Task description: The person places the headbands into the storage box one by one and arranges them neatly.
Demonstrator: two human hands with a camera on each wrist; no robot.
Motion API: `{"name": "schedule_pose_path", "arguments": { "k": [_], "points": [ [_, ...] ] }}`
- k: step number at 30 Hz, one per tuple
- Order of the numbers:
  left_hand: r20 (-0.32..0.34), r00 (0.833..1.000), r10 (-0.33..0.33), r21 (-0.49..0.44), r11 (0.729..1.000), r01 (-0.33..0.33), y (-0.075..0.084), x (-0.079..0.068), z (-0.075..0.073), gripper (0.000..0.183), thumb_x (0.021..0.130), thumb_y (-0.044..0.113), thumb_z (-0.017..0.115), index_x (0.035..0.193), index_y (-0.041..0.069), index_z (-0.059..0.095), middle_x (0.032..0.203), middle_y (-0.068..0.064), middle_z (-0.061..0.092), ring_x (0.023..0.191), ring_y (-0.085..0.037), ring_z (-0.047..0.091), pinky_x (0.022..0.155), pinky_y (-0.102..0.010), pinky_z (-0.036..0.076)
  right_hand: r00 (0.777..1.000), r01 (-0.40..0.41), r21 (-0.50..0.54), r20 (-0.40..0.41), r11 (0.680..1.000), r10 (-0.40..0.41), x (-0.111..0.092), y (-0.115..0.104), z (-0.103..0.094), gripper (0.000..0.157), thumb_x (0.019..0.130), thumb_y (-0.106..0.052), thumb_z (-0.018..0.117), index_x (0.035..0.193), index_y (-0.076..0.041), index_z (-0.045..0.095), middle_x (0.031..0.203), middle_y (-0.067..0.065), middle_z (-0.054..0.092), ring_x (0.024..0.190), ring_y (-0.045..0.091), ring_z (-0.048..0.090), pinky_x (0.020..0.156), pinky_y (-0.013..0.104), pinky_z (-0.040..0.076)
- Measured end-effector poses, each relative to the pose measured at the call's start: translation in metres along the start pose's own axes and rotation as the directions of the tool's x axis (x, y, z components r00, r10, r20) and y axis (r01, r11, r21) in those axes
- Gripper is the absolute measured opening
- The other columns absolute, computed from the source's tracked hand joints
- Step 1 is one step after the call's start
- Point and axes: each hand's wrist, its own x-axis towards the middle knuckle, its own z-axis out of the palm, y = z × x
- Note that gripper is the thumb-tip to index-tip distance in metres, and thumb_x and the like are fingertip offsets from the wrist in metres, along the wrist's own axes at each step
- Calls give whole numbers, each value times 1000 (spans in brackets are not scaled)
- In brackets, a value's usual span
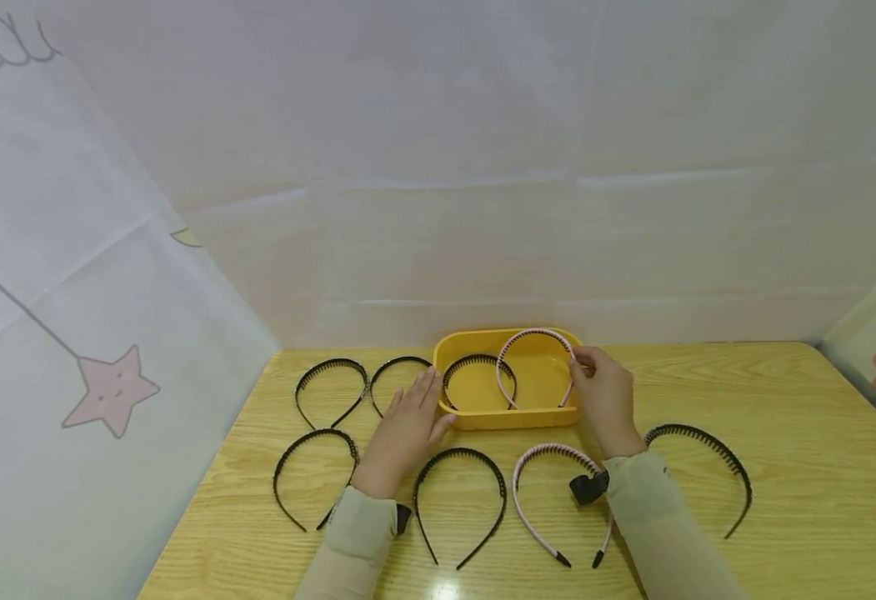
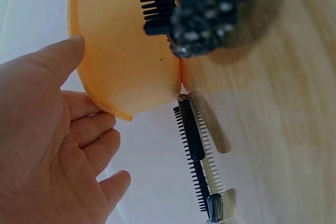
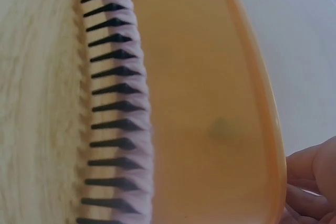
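My left hand rests at the left end of a yellow plastic tray. In the left wrist view the thumb and relaxed fingers of this hand touch the tray's rim. At the tray's right end my right hand pinches a pink toothed headband by its right side, its lower part inside the tray. Left of it, a black toothed headband lies in the tray. The right wrist view shows only part of the right hand, beside the tray wall.
Several black headbands, one of them at the back, lie on the left of the wooden table. In front of the tray are another black headband and a second pink headband. One more black headband lies right of my right wrist.
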Motion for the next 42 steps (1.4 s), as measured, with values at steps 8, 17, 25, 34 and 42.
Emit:
{"name": "schedule_pose_path", "arguments": {
  "k": [8, 17, 25, 34, 42],
  "points": [
    [7, 1000, -4, 13, 1000, 4, -2, 0, 3, 71, 107, 46, 48, 159, 1, 29, 166, -14, 25, 153, -30, 22, 124, -55, 19, 996, -22, -41, 84, 999, 25, -1, -2, -4, 27, 97, -5, 65, 121, 8, 69, 115, 24, 72, 89, 36, 71, 66, 45, 61],
    [5, 1000, -1, 13, 1000, 1, -3, 2, 3, 72, 107, 46, 47, 159, 1, 28, 166, -15, 24, 153, -31, 23, 124, -55, 19, 993, 27, -33, 112, 999, -23, 3, -3, -8, 25, 94, 1, 66, 117, 11, 68, 109, 28, 71, 91, 39, 71, 71, 49, 62],
    [-3, 1000, 7, 11, 1000, -7, -5, 2, 2, 71, 107, 45, 48, 159, 1, 28, 166, -15, 25, 153, -31, 23, 123, -56, 20, 992, 25, 10, 127, 1000, -26, 8, -3, -24, 30, 98, -4, 63, 125, 7, 64, 104, 25, 70, 93, 39, 68, 78, 52, 60],
    [28, 1000, 1, 0, 1000, -1, -5, 2, 5, 73, 107, 48, 45, 161, 3, 25, 167, -14, 22, 154, -29, 20, 124, -55, 19, 982, 20, -29, 190, 999, -14, 8, -8, -61, 30, 103, -17, 57, 124, 2, 67, 106, 22, 69, 92, 35, 65, 68, 36, 54],
    [7, 1000, -5, -5, 1000, 5, -6, 3, 6, 73, 106, 46, 49, 160, 2, 26, 166, -15, 23, 153, -30, 23, 123, -56, 20, 934, 61, -120, 356, 991, -14, 13, 4, -94, 39, 107, -29, 53, 132, 0, 62, 122, 25, 64, 106, 43, 62, 80, 56, 57]
  ]
}}
